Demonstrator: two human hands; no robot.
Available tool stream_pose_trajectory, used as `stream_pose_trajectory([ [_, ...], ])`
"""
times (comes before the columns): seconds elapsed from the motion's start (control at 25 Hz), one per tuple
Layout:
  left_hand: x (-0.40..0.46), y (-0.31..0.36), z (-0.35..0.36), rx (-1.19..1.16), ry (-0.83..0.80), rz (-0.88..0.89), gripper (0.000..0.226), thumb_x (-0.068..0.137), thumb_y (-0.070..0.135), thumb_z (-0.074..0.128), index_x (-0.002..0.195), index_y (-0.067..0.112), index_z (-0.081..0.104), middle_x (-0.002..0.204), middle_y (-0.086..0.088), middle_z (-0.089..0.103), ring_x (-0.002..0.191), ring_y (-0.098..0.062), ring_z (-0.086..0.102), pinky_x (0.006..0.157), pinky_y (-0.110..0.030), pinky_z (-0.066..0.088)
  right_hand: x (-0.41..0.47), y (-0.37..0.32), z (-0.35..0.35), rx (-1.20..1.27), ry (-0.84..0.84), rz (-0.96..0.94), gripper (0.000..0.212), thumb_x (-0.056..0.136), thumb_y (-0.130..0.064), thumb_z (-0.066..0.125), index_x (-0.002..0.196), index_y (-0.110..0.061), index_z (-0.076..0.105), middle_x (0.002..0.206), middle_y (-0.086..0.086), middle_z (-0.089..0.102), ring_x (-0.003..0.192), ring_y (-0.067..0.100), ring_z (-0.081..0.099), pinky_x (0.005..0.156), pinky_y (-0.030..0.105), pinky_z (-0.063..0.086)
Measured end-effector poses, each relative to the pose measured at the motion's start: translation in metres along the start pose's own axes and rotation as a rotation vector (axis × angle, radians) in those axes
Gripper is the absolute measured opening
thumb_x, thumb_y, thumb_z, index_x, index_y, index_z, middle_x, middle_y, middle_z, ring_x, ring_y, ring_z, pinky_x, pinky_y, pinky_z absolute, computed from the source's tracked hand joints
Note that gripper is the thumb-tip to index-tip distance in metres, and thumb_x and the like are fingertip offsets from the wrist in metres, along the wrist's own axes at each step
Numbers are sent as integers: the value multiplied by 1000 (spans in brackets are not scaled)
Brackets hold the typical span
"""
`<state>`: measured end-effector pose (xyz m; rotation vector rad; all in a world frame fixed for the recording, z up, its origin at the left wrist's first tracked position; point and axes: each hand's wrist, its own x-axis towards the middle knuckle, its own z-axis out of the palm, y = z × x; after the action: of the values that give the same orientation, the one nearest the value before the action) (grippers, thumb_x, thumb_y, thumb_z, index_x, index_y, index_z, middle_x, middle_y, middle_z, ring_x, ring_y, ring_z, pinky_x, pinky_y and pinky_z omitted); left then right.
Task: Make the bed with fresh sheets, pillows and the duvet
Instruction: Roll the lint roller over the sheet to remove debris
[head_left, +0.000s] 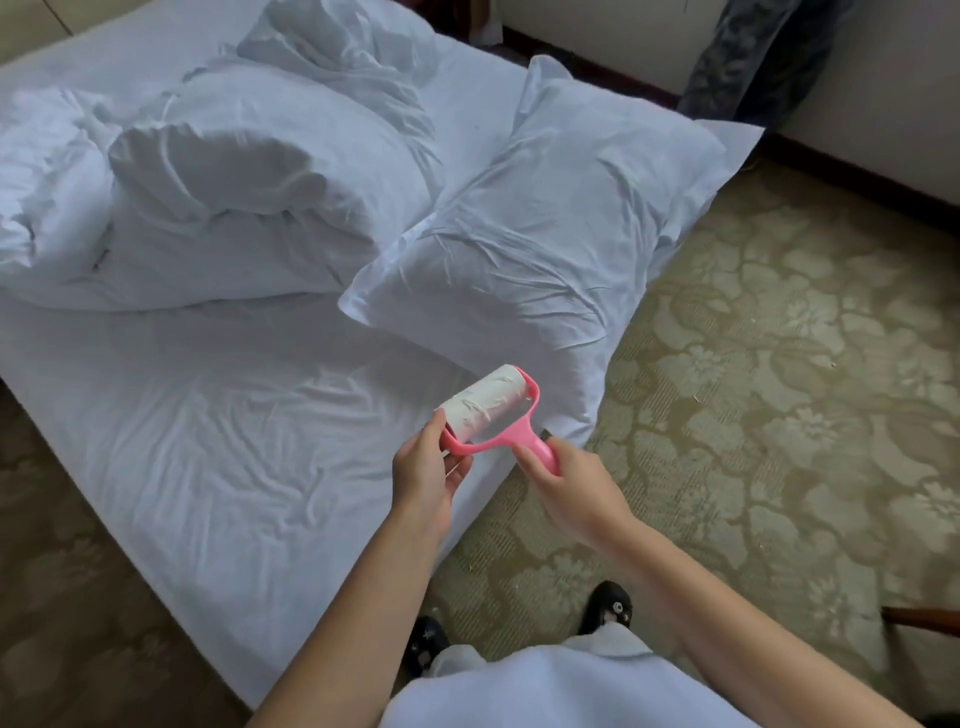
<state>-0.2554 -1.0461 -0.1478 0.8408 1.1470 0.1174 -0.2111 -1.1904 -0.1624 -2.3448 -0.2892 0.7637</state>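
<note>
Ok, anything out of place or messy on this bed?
Yes. The duvet lies bunched in a heap at the far left of the sheet instead of spread flat. The pillow sits askew, overhanging the bed's right edge. The sheet is wrinkled. Both hands hold a pink lint roller, its paper crumpled.

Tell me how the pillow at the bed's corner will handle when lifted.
The pillow is probably light and soft: it looks plump with a wrinkled case. It would likely sag if lifted by one end. Its loose flange overhangs the bed edge, an easy grip.
</note>
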Motion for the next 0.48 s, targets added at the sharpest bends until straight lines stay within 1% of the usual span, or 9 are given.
stream_pose_trajectory([
  [0.16, -19, -18, 68, -14, 42, 28, 15, 95, 24, 56, 98, 10, 61, 87, -7, 60, 75, -17, 57, 72, -28, 49, 13, 37, -63, -13, -44, -63, 46, 94, -55, 40, 74, -14, 45, 65, 0, 50, 54, 15, 42, 52, 31, 32],
  [0.28, -32, -36, 117, -80, 89, 35, 14, 96, 24, 55, 94, 11, 61, 85, -8, 60, 74, -17, 58, 67, -26, 50, 28, 61, -105, -43, -58, -101, 45, 93, -56, 42, 74, -15, 46, 65, -1, 53, 55, 15, 46, 52, 31, 33],
  [0.4, -34, -46, 162, -158, 126, 32, 15, 96, 21, 54, 91, 8, 59, 84, -10, 59, 72, -18, 59, 65, -27, 50, 47, 88, -136, -24, -68, -131, 48, 92, -57, 42, 77, -11, 49, 66, 1, 56, 56, 16, 48, 54, 33, 36],
  [0.48, -32, -47, 187, -169, 137, 38, 15, 96, 20, 55, 90, 7, 59, 83, -11, 60, 71, -19, 59, 64, -28, 49, 57, 100, -153, -4, -75, -147, 46, 93, -55, 43, 72, -13, 45, 62, -1, 53, 53, 14, 45, 53, 32, 34],
])
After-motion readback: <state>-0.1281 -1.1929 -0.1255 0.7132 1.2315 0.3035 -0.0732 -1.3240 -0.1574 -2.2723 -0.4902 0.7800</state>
